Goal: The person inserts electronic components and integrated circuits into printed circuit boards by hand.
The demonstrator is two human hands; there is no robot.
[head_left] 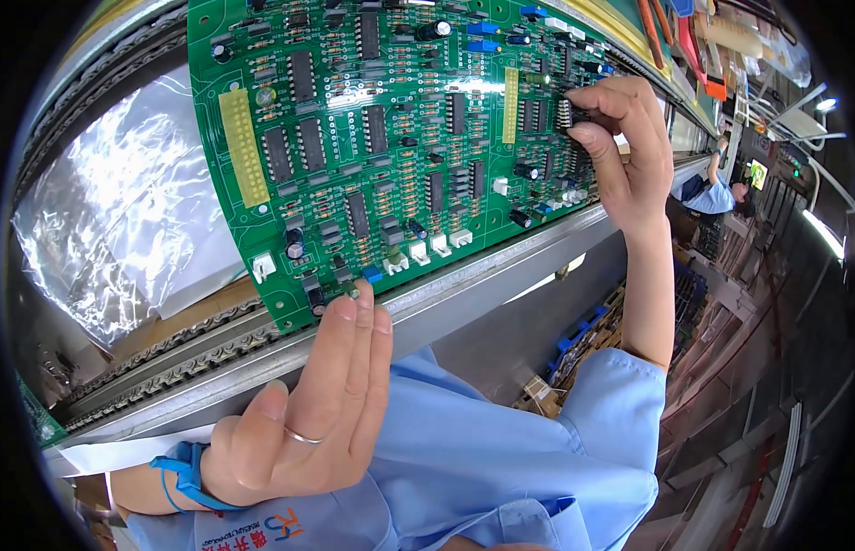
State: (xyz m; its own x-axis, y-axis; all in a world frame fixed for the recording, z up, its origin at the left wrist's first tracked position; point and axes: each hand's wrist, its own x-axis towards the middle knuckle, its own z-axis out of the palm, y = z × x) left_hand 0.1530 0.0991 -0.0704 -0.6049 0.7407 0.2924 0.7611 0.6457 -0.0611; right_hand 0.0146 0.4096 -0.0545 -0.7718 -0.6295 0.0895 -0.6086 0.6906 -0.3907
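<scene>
A large green circuit board (pixel 253 230) lies in front of me, filled with black chips, resistors, capacitors and white connectors. My right hand (pixel 634 151) reaches over its right part. Thumb and forefinger pinch a black chip with silver pins (pixel 563 114) at the board's surface; whether the chip is seated in its holes I cannot tell. My left hand (pixel 317 404) is open, fingers stretched out, at the board's near edge. Its fingertips touch the edge beside a small blue component (pixel 372 274) and a black capacitor (pixel 315 298). Yellow strips (pixel 242 147) cover two areas of the board.
A metal rail with a chain (pixel 161 354) runs along the board's near side. Clear plastic wrapping (pixel 124 211) lies to the left. Tools with orange and red handles (pixel 652 32) lie at the far right. Another person (pixel 712 193) in blue is farther off to the right.
</scene>
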